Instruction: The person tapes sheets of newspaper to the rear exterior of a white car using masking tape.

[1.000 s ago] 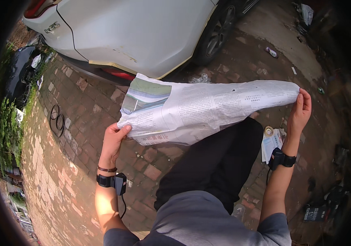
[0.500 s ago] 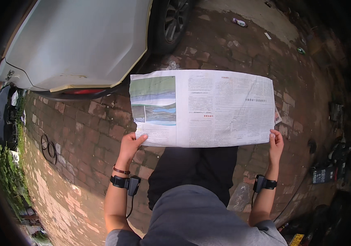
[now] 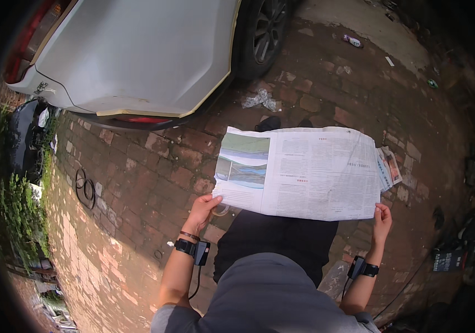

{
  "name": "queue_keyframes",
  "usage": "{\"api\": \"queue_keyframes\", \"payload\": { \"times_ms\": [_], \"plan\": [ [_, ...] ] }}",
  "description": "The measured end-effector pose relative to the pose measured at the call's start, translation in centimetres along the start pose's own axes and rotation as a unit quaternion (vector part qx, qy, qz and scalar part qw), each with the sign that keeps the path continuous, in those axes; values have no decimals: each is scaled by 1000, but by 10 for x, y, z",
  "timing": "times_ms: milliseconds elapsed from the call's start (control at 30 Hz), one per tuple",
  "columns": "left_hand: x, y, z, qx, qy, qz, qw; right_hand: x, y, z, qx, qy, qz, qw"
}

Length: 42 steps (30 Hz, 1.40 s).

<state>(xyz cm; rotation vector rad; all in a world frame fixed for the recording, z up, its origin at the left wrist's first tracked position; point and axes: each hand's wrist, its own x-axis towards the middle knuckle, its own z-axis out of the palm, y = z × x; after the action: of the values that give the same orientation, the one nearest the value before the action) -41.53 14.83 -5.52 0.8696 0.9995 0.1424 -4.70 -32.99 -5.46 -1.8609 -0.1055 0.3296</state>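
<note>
A printed newspaper sheet is spread in front of me, held by its two near corners. At its left corner my left hand pinches the paper with the thumb on top. My right hand grips the right corner between thumb and fingers. Colour pictures fill the sheet's left part, and its left edge is ragged. Just by my left hand a pale ring-shaped thing shows partly from under the paper; I cannot tell whether it is held. Ahead on the left stands a silver-white car with yellowish masking tape along its lower edge.
The car's wheel is at the top middle. On the brick paving lie crumpled clear plastic, another folded newspaper and black rings. A dark box sits at right; green plants line the left.
The sheet and both hands have shifted right and lower in view, and its left half bends more. More of the car, the crumpled plastic and the other newspaper now show. Both hands keep their grip.
</note>
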Motion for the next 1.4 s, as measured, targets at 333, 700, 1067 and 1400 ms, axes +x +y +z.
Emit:
{"api": "queue_keyframes", "payload": {
  "times_ms": [333, 700, 1067, 1400],
  "plan": [
    [-4, -12, 0, -79, 25, -24, 996, -26, -29, 10, -329, 100, -222, 912],
    [4, 10, 14, -208, 10, 77, 975, -42, -101, 110, -456, -158, -463, 744],
    [-43, 139, -204, -256, 209, 264, 906, -16, -255, 367, -327, -260, -527, 740],
    [12, 300, -325, -273, 270, 402, 831, 14, -276, 543, -225, -374, -421, 795]
  ]
}}
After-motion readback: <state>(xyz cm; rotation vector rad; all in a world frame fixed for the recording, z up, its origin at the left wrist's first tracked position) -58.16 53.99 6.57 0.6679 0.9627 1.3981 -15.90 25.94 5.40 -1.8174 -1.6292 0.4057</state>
